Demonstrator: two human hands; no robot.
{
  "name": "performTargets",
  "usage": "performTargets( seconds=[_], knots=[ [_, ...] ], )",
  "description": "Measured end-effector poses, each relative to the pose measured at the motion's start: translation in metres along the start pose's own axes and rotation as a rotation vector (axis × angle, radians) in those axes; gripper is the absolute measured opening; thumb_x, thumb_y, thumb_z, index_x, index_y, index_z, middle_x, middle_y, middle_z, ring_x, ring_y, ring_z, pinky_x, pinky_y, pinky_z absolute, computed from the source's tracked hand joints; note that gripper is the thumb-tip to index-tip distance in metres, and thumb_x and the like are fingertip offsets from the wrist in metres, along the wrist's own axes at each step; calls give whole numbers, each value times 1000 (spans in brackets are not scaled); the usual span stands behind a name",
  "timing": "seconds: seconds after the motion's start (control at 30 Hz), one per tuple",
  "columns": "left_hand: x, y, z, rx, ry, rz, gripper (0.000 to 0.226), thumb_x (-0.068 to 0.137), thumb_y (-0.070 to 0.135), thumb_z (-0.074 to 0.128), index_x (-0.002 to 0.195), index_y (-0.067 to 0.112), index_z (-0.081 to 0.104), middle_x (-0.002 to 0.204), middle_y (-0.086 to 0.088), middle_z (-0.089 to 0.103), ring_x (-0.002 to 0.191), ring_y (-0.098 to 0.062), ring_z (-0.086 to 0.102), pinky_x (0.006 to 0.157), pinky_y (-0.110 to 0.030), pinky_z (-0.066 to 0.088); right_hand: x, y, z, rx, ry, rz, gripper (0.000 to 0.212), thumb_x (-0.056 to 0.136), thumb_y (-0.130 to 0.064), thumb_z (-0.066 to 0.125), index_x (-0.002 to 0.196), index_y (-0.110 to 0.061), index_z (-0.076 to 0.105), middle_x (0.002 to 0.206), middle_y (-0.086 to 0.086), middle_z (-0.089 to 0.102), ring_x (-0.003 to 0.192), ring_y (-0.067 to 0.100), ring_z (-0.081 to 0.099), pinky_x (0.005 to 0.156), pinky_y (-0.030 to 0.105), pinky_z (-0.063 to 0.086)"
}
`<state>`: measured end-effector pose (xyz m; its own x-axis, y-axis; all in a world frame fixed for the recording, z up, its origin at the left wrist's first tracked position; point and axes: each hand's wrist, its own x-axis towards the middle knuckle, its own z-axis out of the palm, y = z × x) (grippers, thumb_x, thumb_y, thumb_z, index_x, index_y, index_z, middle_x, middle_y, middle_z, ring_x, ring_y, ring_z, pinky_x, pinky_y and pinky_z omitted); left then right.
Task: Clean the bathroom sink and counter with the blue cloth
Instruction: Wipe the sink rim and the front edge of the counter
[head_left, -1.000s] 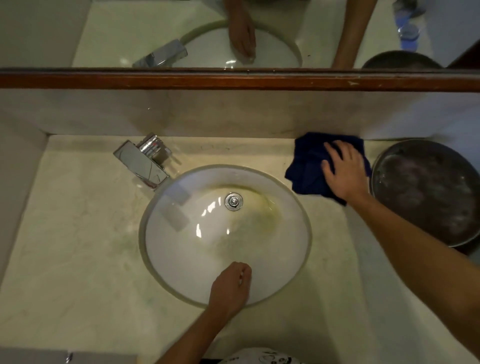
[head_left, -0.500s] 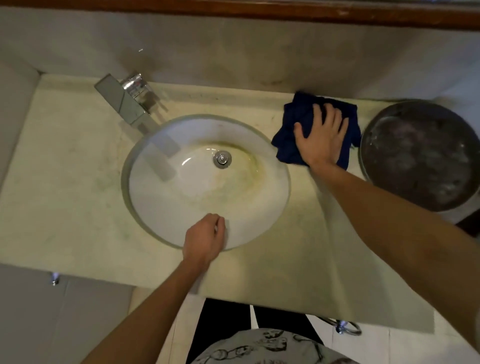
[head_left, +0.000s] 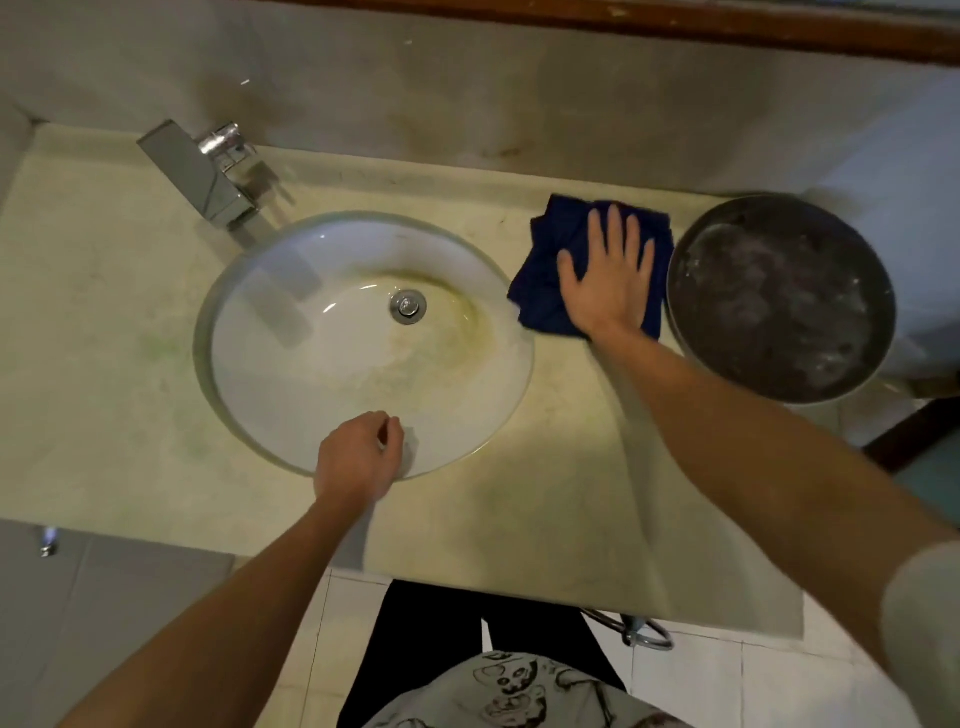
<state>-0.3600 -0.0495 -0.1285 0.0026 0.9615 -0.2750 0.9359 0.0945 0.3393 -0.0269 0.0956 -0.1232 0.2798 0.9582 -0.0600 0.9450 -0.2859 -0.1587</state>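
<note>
Flat right hand (head_left: 610, 283) presses blue cloth (head_left: 545, 280) on counter (head_left: 545, 493).

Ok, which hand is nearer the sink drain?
Left. The left hand rests on the sink's near rim, below the drain; the right hand presses the blue cloth farther right.

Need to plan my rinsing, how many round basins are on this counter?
2: the white sink sunk mid-counter, and a dark metal basin at the right end, beside the cloth.
</note>
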Motion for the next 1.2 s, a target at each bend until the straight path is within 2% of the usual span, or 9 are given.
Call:
performTargets(
  seconds=[0.2, 0.4, 0.53, 0.7, 0.83, 0.93, 1.07, 1.2],
  knots=[
    [1, 0, 0, 18, 27, 32, 43, 103, 32, 45, 63, 18, 52, 56, 3, 50, 52, -18, 49, 53, -30, 31, 16, -5, 2, -15, 11, 75, 72, 102, -57, 22, 164, -20, 16, 171, 7, 13, 158, 30, 10, 127, 52, 6],
    [0, 0, -3, 29, 4, 70, 45, 103, 31, 44, 63, 15, 54, 56, -1, 53, 53, -21, 50, 54, -32, 36, -82, -4, 4, -4, 13, 5, 70, 103, -54, 26, 163, -18, 22, 170, 8, 18, 157, 30, 15, 127, 50, 9],
    [-2, 2, -6, 17, -16, 69, 45, 103, 30, 43, 62, 14, 52, 56, -5, 52, 53, -22, 48, 56, -32, 36, -156, 31, 2, 14, 4, -39, 66, 104, -50, 31, 162, -18, 27, 169, 7, 24, 156, 29, 19, 127, 48, 11],
    [-3, -2, -5, -16, -16, 82, 45, 103, 30, 42, 60, 15, 50, 55, -5, 51, 52, -23, 48, 54, -32, 34, -210, 100, -10, 14, -30, -73, 64, 106, -48, 34, 163, -22, 22, 171, 2, 17, 157, 26, 14, 127, 48, 12],
    [0, -5, -3, -14, -15, 74, 44, 101, 33, 41, 67, 11, 59, 61, -7, 56, 57, -26, 53, 57, -33, 41, -239, 163, -21, 9, -15, 9, 66, 105, -51, 31, 163, -20, 23, 171, 3, 18, 157, 27, 14, 127, 50, 13],
    [1, -4, -4, -15, -30, 70, 45, 99, 35, 40, 68, 10, 61, 63, -9, 58, 59, -30, 55, 60, -36, 47, -256, 186, -22, 23, 15, 123, 68, 105, -52, 31, 162, -16, 25, 169, 8, 22, 156, 31, 16, 126, 53, 15],
    [1, -3, -2, -24, -37, 74, 45, 99, 32, 39, 66, 7, 58, 60, -9, 56, 57, -29, 54, 57, -35, 44, -285, 167, -12, -25, 44, 252, 68, 105, -50, 32, 163, -16, 22, 170, 8, 19, 156, 33, 14, 126, 54, 14],
    [2, -3, -1, -24, -39, 100, 45, 100, 30, 38, 66, 7, 57, 60, -9, 56, 57, -28, 54, 57, -35, 40, -306, 125, -5, -45, 58, 299, 69, 104, -52, 30, 163, -18, 21, 171, 7, 17, 157, 30, 13, 126, 53, 13]
  ],
)
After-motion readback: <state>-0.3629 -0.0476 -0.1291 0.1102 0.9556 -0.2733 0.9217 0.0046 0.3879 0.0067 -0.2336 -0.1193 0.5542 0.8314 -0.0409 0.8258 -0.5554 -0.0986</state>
